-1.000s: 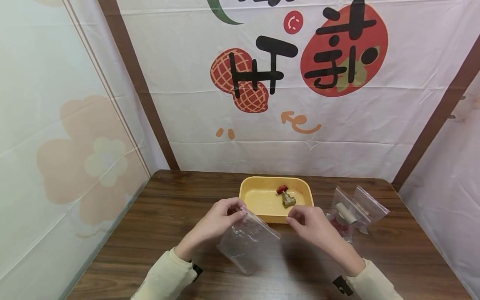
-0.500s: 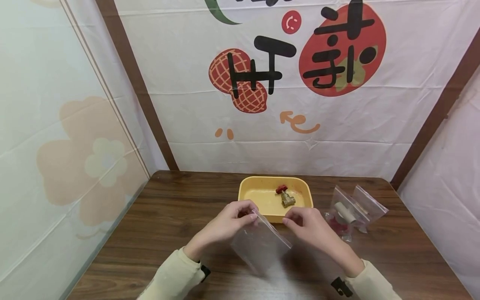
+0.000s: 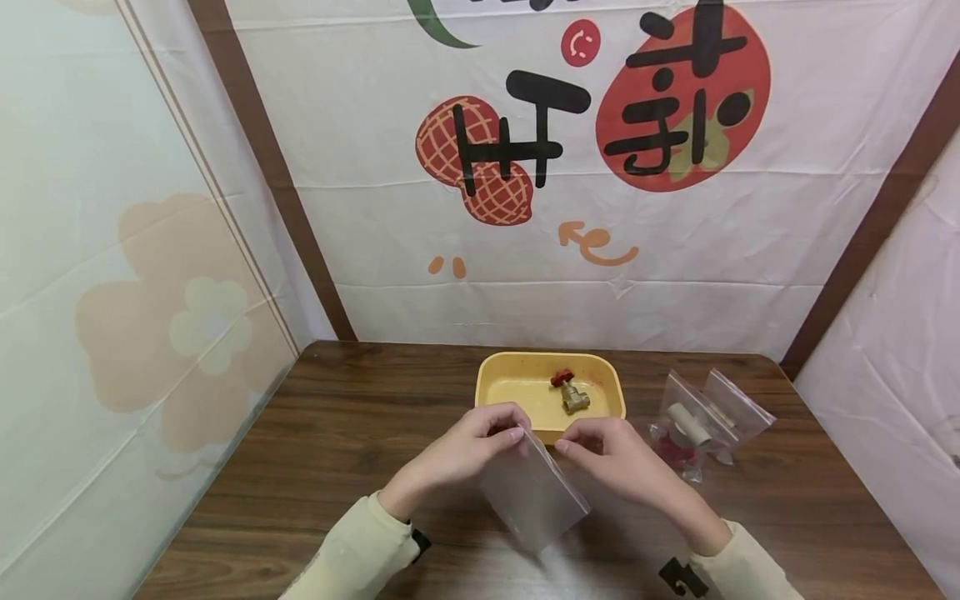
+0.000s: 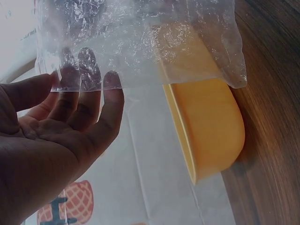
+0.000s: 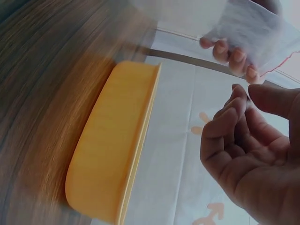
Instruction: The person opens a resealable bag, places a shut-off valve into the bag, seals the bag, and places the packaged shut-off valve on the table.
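The left hand [image 3: 472,442] grips a clear zip bag [image 3: 532,504] by its upper corner, thumb on the film and fingertips showing through it. The bag hangs tilted above the worktop [image 3: 322,454], between the two hands, its seal edge sloping down to the right. Close by, the right hand [image 3: 615,460] is curled closed on itself, thumb tip against its fingertips, apart from the bag. Just beyond both hands stands a yellow tray [image 3: 517,396], with a brass valve [image 3: 575,402] lying in its right half, the valve's red handwheel [image 3: 561,377] toward the far wall. Further right, two more clear bags [image 3: 742,410] lie together, the nearer holding a pale tube [image 3: 688,425]. Behind the worktop hangs a printed cloth [image 3: 420,312].
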The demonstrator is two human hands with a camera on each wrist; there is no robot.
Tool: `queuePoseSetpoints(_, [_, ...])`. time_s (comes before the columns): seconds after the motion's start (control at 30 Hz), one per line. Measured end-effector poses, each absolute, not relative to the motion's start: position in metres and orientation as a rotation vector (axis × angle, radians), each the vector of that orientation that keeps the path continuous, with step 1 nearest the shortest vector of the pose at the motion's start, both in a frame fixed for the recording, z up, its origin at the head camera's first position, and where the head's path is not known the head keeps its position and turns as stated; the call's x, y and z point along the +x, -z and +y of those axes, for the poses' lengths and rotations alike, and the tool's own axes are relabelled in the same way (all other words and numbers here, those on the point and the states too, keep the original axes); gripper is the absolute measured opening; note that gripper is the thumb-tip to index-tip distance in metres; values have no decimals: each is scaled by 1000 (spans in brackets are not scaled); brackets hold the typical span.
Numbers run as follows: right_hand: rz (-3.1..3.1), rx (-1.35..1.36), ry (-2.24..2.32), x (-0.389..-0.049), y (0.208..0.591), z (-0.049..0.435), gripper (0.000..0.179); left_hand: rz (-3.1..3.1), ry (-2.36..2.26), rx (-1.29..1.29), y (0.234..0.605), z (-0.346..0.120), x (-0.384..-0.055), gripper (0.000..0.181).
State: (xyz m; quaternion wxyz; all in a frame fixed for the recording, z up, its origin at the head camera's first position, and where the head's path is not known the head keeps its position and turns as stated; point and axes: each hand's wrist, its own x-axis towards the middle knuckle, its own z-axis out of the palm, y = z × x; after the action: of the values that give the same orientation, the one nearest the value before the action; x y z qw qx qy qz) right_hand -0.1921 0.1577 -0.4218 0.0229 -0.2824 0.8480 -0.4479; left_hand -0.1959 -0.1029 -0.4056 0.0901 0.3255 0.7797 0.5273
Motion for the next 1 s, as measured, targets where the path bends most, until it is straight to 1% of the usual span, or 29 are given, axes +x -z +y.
queuePoseSetpoints(0.27, [2401,-925,1486,-187,413,156,21,2319,-1551,946,405,-99,-198,17])
queuePoseSetpoints(0.47, [2359,-944,1452,-183,409,153,22,2318,-1547,942,405,-97,-202,17])
queuePoseSetpoints(1.0, [2251,-985,1446,-179,408,151,18,2312,-1567,981,406,-94,-206,17])
